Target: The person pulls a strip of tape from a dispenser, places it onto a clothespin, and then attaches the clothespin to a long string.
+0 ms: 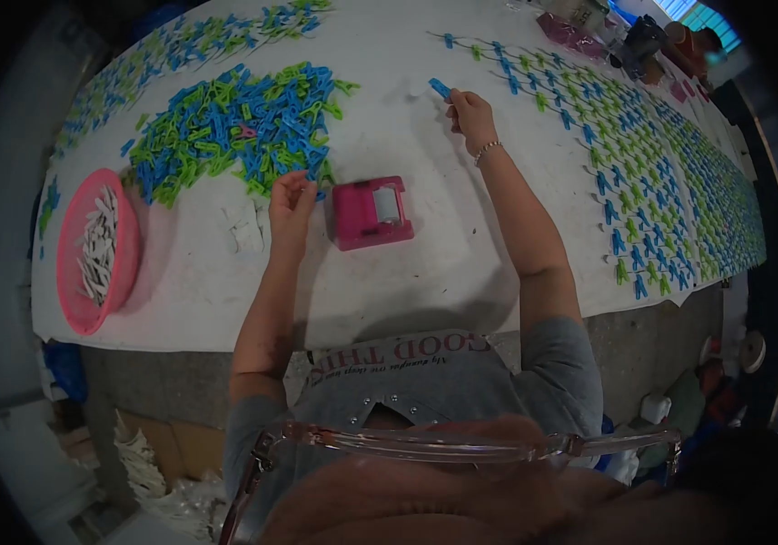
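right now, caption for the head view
Right hand holding a blue clip, left hand near a heap of blue and green clips

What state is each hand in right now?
Left hand: fingers curled beside the clothespin pile; whether holding anything, cannot tell.
Right hand: closed on a blue clothespin.

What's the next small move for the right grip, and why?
Probably carry the blue clip rightward and lay it beside the nearest row of spread-out clips. The right grip already holds it past the clip pile, short of those rows, where blue and green clips lie well apart.
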{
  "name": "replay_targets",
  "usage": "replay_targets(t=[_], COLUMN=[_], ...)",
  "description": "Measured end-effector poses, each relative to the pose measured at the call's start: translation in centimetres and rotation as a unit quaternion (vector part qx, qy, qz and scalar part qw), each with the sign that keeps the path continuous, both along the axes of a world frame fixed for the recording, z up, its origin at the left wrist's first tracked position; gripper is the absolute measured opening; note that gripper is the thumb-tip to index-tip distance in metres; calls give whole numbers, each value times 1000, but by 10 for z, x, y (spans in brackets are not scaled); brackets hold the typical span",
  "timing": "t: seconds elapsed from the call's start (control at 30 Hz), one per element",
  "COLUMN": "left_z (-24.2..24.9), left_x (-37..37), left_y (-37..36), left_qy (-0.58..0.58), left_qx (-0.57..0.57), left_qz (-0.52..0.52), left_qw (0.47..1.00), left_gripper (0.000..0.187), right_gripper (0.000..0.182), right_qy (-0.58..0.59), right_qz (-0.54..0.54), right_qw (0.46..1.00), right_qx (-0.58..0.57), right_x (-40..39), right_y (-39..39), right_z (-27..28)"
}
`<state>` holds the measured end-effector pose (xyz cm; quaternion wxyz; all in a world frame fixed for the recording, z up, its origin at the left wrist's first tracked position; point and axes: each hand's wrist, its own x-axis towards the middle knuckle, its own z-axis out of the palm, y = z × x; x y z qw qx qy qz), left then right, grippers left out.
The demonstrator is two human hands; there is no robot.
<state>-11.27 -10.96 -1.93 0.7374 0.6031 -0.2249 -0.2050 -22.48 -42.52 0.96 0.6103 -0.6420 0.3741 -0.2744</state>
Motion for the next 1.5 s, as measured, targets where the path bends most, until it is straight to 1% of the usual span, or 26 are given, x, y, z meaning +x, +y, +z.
replay_targets(t=[0.03, 0.07, 0.13, 0.17, 0.23, 0.27, 0.33, 0.47, 0.53, 0.63, 0.87, 0.97, 1.03, 1.07, 1.13, 1.17, 1.23, 1.27, 1.33, 1.4, 1.43, 1.47, 1.5], left_z=[-7, -15, -22, -24, -23, -23, -22, -16, -17, -19, -16, -18, -22, -25, -26, -27, -30, -34, -8, 8, 24, 36, 40], left_x=[4, 6, 7, 7, 7, 7, 6, 4, 3, 5, 3, 4, 6, 7, 7, 5, 8, 11, 8, 21, 26, 32, 41], left_y=[-1, -1, -5, -6, -8, -8, -9, -6, -6, -5, -6, -5, -6, -6, -6, -7, -7, -5, -1, 8, 17, 27, 39], left_qy=[-3, -27, -52, -64, -80, -83, -86, -80, -80, -78, -82, -87, -91, -100, -107, -138, -205, -240, -283, -267, -240, -215, -217], left_qx=[-4, -18, -34, -33, -32, -31, -29, -7, -4, -8, -4, -3, -7, -23, -38, -34, -11, 11, 12, -9, -29, -53, -45], left_qz=[-4, 4, 11, 28, 47, 52, 59, 56, 54, 52, 59, 64, 65, 61, 67, 82, 111, 128, 166, 186, 185, 182, 198], left_qw=[1000, 999, 998, 997, 995, 995, 994, 995, 995, 996, 995, 994, 994, 993, 991, 986, 972, 962, 945, 946, 953, 958, 955], left_gripper=[26, 23, 21, 20, 19, 18, 17, 16, 16, 16, 15, 15, 15, 14, 14, 14, 16, 17, 18, 18, 19, 19, 19], right_gripper=[27, 27, 23, 23, 20, 20, 20, 20, 21, 21, 23, 23, 24, 24, 23, 23, 20, 19, 17, 16, 16, 16, 15], right_qy=[-2, -6, -9, -12, -44, -46, -45, -47, -65, -50, -60, -81, -70, -68, -49, -45, -17, -5, 6, 15, 24, 22, 11], right_qz=[-36, -38, -76, -76, -119, -118, -156, -176, -202, -218, -221, -209, -149, -146, -42, -33, 26, 57, 113, 145, 157, 179, 163], right_qw=[998, 998, 988, 988, 974, 974, 963, 959, 947, 945, 943, 945, 966, 966, 992, 992, 998, 998, 993, 987, 983, 980, 980], right_qx=[56, 53, 133, 130, 189, 188, 215, 216, 241, 240, 243, 239, 202, 201, 108, 109, 51, 17, -35, -71, -90, -84, -113], right_x=[6, 11, 20, 25, 36, 41, 47, 55, 55, 53, 51, 41, 32, 26, 11, 3, -10, -15, -24, -35, -40, -43, -45], right_y=[-18, -33, -60, -72, -96, -106, -122, -144, -147, -144, -144, -118, -98, -87, -49, -30, 15, 29, 53, 74, 82, 87, 89], right_z=[-11, -16, -23, -27, -34, -35, -37, -45, -42, -35, -35, -27, -32, -35, -32, -28, -18, -21, -28, -26, -25, -30, -34])
